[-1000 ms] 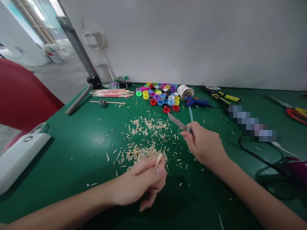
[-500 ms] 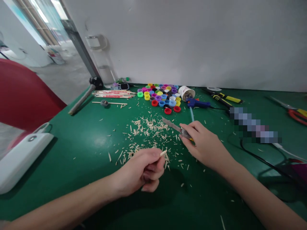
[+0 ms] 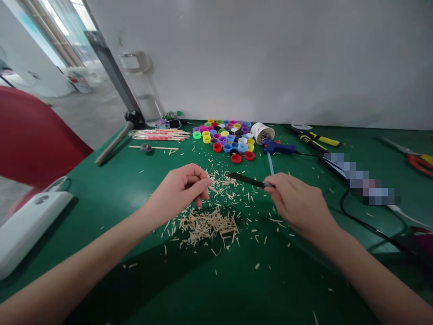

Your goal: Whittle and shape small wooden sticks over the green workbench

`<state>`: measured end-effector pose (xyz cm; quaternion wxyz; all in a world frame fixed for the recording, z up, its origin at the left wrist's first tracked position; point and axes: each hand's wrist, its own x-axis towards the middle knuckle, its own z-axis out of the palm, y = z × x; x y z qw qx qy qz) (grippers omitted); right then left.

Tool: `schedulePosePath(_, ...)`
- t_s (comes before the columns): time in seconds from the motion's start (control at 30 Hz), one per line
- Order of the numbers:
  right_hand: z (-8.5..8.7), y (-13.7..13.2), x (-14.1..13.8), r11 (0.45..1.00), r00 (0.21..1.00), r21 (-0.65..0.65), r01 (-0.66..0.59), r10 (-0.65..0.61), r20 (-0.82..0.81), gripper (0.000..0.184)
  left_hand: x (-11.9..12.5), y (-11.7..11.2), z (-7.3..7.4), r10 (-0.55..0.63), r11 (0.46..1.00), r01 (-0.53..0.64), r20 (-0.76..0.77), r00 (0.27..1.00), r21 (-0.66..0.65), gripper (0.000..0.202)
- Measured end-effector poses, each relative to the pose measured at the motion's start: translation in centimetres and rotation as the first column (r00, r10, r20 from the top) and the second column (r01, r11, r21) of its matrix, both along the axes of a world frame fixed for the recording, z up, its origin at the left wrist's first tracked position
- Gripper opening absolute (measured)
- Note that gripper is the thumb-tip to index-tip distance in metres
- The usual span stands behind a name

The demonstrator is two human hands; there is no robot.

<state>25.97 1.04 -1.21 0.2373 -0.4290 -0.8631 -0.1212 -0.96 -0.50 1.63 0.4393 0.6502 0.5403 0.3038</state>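
Observation:
My right hand (image 3: 297,203) is closed round the handle of a utility knife (image 3: 248,180), whose dark blade is out and points left. My left hand (image 3: 184,187) is closed, with thumb and fingers pinched together. A pale tip of a short wooden stick (image 3: 213,189) shows at those fingertips; the rest of it is hidden. The blade is apart from the stick, a little to its right. Under and beside my left hand lies a pile of wood shavings (image 3: 209,225), with more scattered farther back.
Several coloured bottle caps (image 3: 223,140) sit at the back beside a tipped white cup (image 3: 262,132) and a blue glue gun (image 3: 279,146). Bundled sticks (image 3: 160,134) and a hammer (image 3: 117,140) lie back left. Pliers (image 3: 314,140) and scissors (image 3: 412,155) lie right.
My left hand has moved up and left, away from over the shavings pile, and turned. The knife has tilted in my right hand, its blade now looking dark.

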Motion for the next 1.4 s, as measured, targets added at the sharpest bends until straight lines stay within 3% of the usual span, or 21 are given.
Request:
schedulePosePath(0.07,-0.4,0.0,-0.4,0.998,0.996,0.0,-0.058,0.058,0.073,0.038,0.0,1.2,-0.1,-0.053,0.998,0.055,-0.053,0.997,0.04,0.017)
schedulePosePath(0.17,-1.2,-0.2,-1.0,0.983,0.964,-0.039,-0.18,0.184,0.19,0.039,0.1,3.4,-0.1,-0.244,0.968,0.25,-0.148,0.958,0.024,0.02)
schedulePosePath(0.27,-2.0,-0.4,-1.5,0.958,0.915,-0.046,-0.284,0.285,0.284,0.037,0.6,5.0,0.3,-0.472,0.88,0.469,-0.252,0.845,-0.077,0.02)
schedulePosePath(0.37,-2.4,-0.5,-1.8,0.946,0.895,-0.042,-0.321,0.318,0.312,0.036,1.5,5.7,0.8,-0.595,0.786,0.608,-0.4,0.697,-0.111,0.016)
schedulePosePath(0.5,-2.4,-0.4,-2.0,0.955,0.918,-0.002,-0.296,0.285,0.277,0.033,2.4,6.0,1.0,-0.596,0.746,0.662,-0.523,0.609,-0.079,0.012)
schedulePosePath(0.77,-2.7,0.2,-2.6,0.979,0.932,0.003,-0.204,0.193,0.308,0.029,2.3,5.8,0.2,-0.558,0.76,0.65,-0.521,0.646,-0.008,0.019)
schedulePosePath(1.03,-3.1,0.3,-2.7,0.971,0.943,0.052,-0.235,0.214,0.256,0.027,1.9,5.5,-0.3,-0.531,0.774,0.633,-0.544,0.65,-0.001,0.029)
schedulePosePath(1.23,-2.3,0.5,-2.3,0.971,0.939,-0.005,-0.241,0.234,0.25,0.029,2.2,5.3,-0.3,-0.513,0.741,0.669,-0.588,0.626,0.066,0.025)
schedulePosePath(1.4,-2.2,0.6,-0.7,0.941,0.897,-0.009,-0.339,0.326,0.298,0.035,2.0,5.1,-0.2,-0.428,0.727,0.673,-0.679,0.597,0.133,0.026)
